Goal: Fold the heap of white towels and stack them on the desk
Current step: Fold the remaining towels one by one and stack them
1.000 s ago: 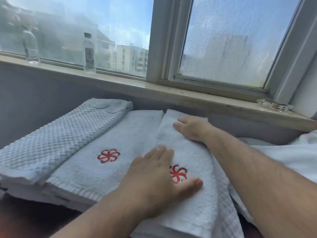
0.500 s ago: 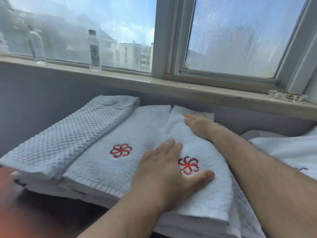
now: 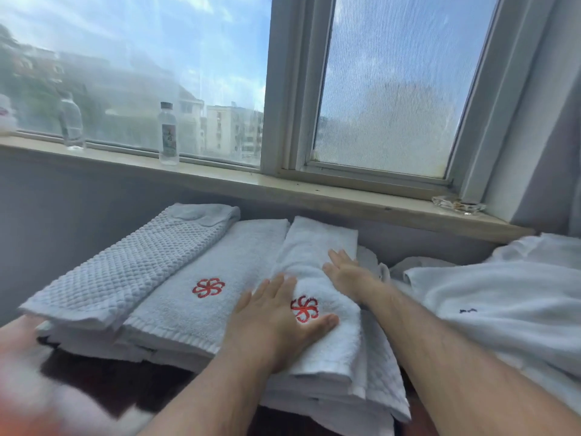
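Three folded white towels lie side by side on the dark desk (image 3: pixel 103 382). A waffle-weave towel (image 3: pixel 125 272) is on the left. A terry towel (image 3: pixel 220 278) with a red flower emblem is in the middle. The right folded towel (image 3: pixel 317 247), with the same emblem, tops a stack. My left hand (image 3: pixel 276 322) presses flat on its near half, thumb beside the emblem. My right hand (image 3: pixel 345 272) rests flat on its right edge, fingers straight. An unfolded heap of white towels (image 3: pixel 503 303) lies to the right.
A window sill (image 3: pixel 314 190) runs behind the towels. Two clear plastic bottles (image 3: pixel 168 136) (image 3: pixel 72 124) stand on it at the left, and a glass ashtray (image 3: pixel 459 205) sits at its right end. A blurred pale shape fills the bottom left corner.
My right hand has slid back along the right towel toward me. My left hand stays pressed by the emblem. The camera view has tilted up and shifted.
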`<action>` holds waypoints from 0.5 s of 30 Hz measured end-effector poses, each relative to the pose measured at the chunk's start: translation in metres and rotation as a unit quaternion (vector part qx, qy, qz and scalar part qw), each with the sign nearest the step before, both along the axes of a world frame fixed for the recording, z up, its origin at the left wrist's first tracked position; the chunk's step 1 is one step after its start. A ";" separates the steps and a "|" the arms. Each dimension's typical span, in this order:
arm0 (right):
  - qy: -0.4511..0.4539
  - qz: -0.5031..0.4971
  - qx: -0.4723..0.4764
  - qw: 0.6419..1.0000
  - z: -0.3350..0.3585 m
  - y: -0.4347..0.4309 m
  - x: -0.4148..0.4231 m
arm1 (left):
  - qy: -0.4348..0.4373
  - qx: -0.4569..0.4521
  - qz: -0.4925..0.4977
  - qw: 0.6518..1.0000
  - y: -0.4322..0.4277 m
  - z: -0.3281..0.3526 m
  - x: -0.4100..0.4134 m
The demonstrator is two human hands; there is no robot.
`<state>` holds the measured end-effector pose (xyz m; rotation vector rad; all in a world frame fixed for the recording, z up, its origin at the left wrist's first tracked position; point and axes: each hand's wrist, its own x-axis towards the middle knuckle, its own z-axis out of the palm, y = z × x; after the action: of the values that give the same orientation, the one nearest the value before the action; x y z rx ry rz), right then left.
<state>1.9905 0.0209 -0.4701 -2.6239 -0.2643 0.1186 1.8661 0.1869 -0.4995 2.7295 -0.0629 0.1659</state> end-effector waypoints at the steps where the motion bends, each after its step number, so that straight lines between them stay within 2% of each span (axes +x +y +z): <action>1: -0.009 0.009 0.022 1.000 -0.005 -0.005 -0.011 | -0.006 -0.005 0.007 1.000 0.000 0.000 -0.004; 5: -0.013 0.038 0.189 0.981 -0.023 -0.027 -0.066 | -0.017 -0.009 0.025 1.000 -0.001 -0.002 -0.021; 7: 0.007 0.038 0.230 0.972 -0.028 -0.039 -0.093 | -0.024 0.003 0.026 0.999 0.001 -0.008 -0.032; 8: 0.012 0.039 0.217 0.975 -0.030 -0.044 -0.106 | -0.029 0.009 0.024 0.999 0.001 -0.012 -0.040; 12: -0.004 0.019 0.058 0.998 -0.041 -0.068 -0.156 | -0.057 0.017 0.031 0.998 -0.005 -0.031 -0.078; 15: -0.016 0.026 0.029 0.999 -0.040 -0.088 -0.187 | -0.100 0.024 0.043 0.994 -0.020 -0.029 -0.096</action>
<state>1.8035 -0.0672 -0.5103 -2.5641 -0.3407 0.0860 1.7705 0.1671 -0.5284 2.7565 -0.0064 0.4664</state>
